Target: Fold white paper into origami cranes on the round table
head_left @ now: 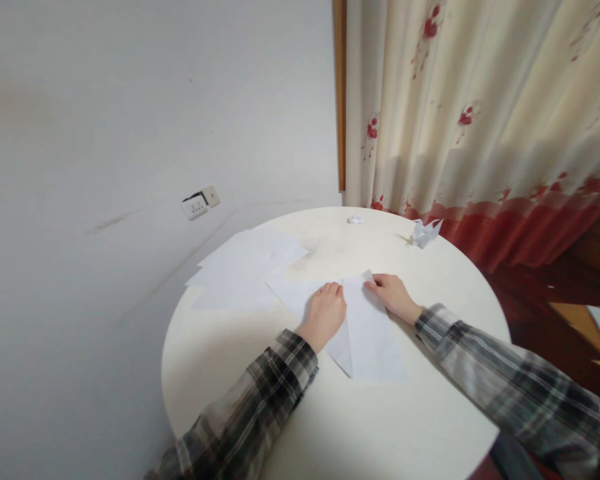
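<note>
A white sheet of paper (375,340) lies on the round table in front of me, with a folded triangular part on its left side. My left hand (327,308) rests on that folded part with its fingers curled and pressed together at the paper near the crease. The fingertips are partly hidden from me. At the sheet's upper right edge, my right hand (391,293) has the paper between thumb and fingers. Left of the hands, several loose white sheets (245,267) overlap one another.
A folded paper figure (425,233) with pointed tips stands near the far right rim of the white table (220,400). A small crumpled paper (355,219) lies at the back. Beyond are a wall with a socket (196,207) and a flowered curtain (470,133).
</note>
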Tool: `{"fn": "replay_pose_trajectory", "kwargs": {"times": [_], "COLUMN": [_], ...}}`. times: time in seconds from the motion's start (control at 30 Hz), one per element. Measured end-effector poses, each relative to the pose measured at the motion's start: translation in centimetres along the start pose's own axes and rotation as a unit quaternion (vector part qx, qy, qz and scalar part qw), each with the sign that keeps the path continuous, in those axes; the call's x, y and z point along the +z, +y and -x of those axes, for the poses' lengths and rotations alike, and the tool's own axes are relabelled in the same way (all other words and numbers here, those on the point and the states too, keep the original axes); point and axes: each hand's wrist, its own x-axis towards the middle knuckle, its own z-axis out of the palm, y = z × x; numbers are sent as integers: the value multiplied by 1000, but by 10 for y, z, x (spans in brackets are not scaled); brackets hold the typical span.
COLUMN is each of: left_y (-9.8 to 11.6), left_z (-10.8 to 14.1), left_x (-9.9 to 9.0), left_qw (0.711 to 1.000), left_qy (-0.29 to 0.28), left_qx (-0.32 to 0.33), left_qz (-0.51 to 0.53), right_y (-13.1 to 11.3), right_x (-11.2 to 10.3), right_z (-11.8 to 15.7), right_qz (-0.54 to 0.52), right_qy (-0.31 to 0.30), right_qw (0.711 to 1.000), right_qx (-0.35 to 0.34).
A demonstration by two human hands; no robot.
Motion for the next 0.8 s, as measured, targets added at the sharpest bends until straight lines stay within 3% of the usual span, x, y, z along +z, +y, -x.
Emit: {"fn": "replay_pose_trajectory", "kwargs": {"times": [0.8], "left_y": [0], "left_z": [1], "left_x": [-1], "left_qw": [1000], "left_qy": [-5], "left_qx": [3], "left_qz": [6], "right_y": [-1], "right_x": [0], "right_z": [1], "right_qz": [-51], "right_qy": [19], "right_qw": [999], "right_qx": [3]}}
